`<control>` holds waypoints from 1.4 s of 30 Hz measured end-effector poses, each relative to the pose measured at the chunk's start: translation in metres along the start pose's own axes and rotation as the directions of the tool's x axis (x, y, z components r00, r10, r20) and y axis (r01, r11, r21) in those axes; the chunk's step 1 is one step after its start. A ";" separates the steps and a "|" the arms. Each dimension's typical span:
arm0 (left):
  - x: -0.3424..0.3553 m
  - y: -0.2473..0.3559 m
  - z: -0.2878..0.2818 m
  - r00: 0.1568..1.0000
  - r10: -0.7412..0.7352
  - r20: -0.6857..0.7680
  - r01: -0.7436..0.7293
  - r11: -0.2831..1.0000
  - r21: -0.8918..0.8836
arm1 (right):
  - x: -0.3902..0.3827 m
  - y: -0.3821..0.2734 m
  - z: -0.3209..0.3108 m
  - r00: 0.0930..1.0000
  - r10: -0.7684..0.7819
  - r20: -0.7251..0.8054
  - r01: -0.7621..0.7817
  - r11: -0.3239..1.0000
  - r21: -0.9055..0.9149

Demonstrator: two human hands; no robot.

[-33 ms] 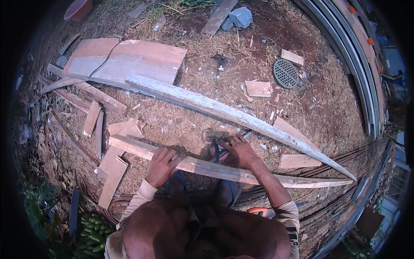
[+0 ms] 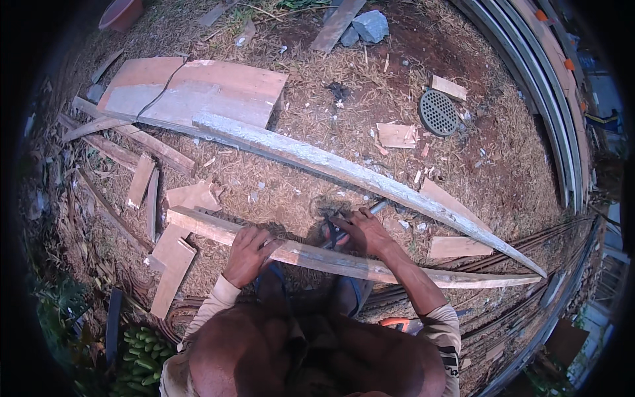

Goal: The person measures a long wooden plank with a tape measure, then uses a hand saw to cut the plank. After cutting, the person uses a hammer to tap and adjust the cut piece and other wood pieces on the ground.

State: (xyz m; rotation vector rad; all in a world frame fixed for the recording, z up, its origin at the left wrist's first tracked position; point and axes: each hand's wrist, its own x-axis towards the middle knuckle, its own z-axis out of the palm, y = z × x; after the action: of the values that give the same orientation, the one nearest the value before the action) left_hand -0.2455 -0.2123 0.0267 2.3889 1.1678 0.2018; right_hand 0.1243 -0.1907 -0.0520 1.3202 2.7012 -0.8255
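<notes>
A long squared wooden beam (image 2: 317, 257) lies crosswise in front of my legs, its cut end to the left. My left hand (image 2: 248, 255) is closed over its top edge, left of the middle. Just beyond the beam, my right hand (image 2: 362, 230) is closed around a dark tool with a grey rod-like end (image 2: 378, 206). The rod sticks out past the knuckles; most of the tool is hidden, so its kind is unclear. My right forearm crosses above the beam. Farther away lies a second, grey-stained beam (image 2: 344, 169), roughly parallel.
A wide board (image 2: 192, 92) lies at the far left. Wood offcuts (image 2: 173, 274) are scattered around. A round perforated cover (image 2: 438, 112) sits at the right, stacked long boards (image 2: 529, 73) beyond it. An orange-handled tool (image 2: 397, 323) and metal rods (image 2: 489, 261) lie near my right side.
</notes>
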 end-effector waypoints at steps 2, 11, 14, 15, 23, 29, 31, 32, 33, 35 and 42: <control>-0.004 0.002 -0.002 0.999 -0.001 0.033 0.000 1.000 0.017 | 0.002 -0.002 0.006 0.991 0.000 0.136 -0.012 0.996 0.091; 0.004 0.003 -0.011 0.995 0.050 -0.091 -0.046 0.998 0.045 | 0.012 0.015 0.004 0.998 0.044 -0.040 -0.047 0.996 -0.072; -0.003 0.005 -0.016 0.996 0.056 -0.066 -0.053 0.998 0.039 | 0.014 0.020 -0.023 0.967 0.204 -0.150 -0.191 0.977 0.097; -0.007 0.005 -0.017 0.997 0.056 -0.052 -0.054 0.998 0.039 | 0.013 0.020 -0.032 0.960 0.248 -0.132 -0.222 0.957 0.185; -0.028 -0.007 0.017 0.999 0.052 -0.003 -0.051 0.994 0.097 | 0.023 0.007 -0.036 0.926 0.015 0.377 -0.066 0.990 0.125; -0.018 -0.015 0.034 1.000 -0.009 -0.016 0.010 0.998 0.067 | 0.016 0.009 -0.049 1.000 -0.009 0.015 0.004 0.953 0.304; -0.007 -0.020 0.038 1.000 -0.013 -0.024 0.015 0.999 0.046 | 0.006 0.007 -0.072 1.000 0.000 -0.017 0.007 0.924 0.381; 0.001 -0.024 0.040 1.000 -0.005 -0.029 0.006 0.999 0.032 | -0.001 0.006 -0.085 0.996 -0.018 -0.083 0.051 0.904 0.424; 0.007 -0.027 0.041 1.000 -0.008 -0.021 0.009 1.000 0.011 | -0.007 0.003 -0.097 0.997 0.011 -0.082 0.035 0.845 0.534; 0.022 -0.035 0.042 1.000 0.007 -0.020 -0.007 1.000 0.010 | -0.022 -0.004 -0.119 0.968 0.231 0.099 -0.233 0.673 0.702; 0.044 -0.046 0.032 0.999 0.045 0.013 -0.045 0.998 -0.041 | -0.054 -0.025 -0.140 0.914 0.401 -0.065 -0.312 0.795 0.521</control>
State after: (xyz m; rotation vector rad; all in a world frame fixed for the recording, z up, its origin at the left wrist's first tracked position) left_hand -0.2399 -0.1646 -0.0261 2.3786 1.0940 0.2219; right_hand 0.1689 -0.1763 0.0929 2.0112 2.2871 -1.4851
